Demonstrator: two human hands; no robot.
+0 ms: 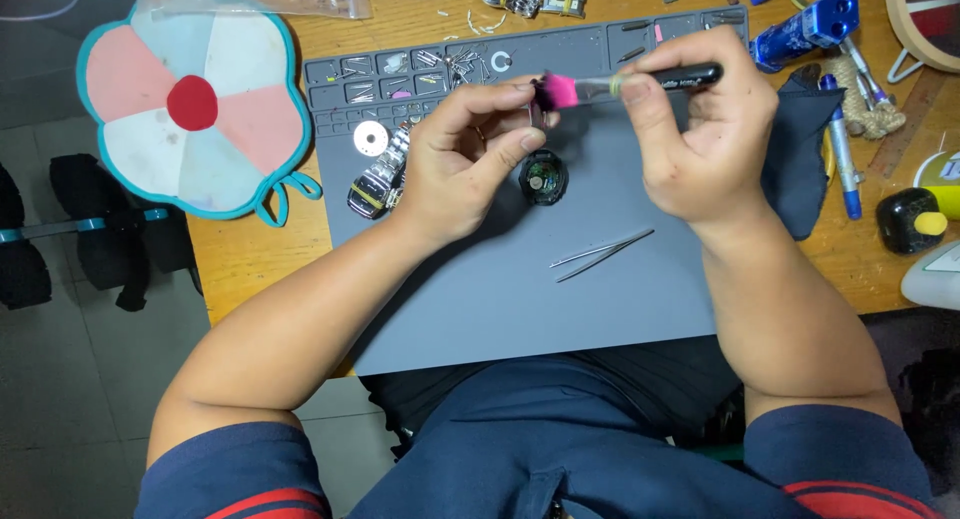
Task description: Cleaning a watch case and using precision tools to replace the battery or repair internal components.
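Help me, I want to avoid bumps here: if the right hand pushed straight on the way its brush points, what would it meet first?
The right hand aims its pink-tipped brush leftward. It would first meet the small part pinched in the left hand's fingers, which the tip already seems to touch; depth is unclear.

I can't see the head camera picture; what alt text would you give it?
Over a grey work mat, the right hand holds a pink-tipped brush against a small part pinched in the left hand. An open watch case and tweezers lie below.
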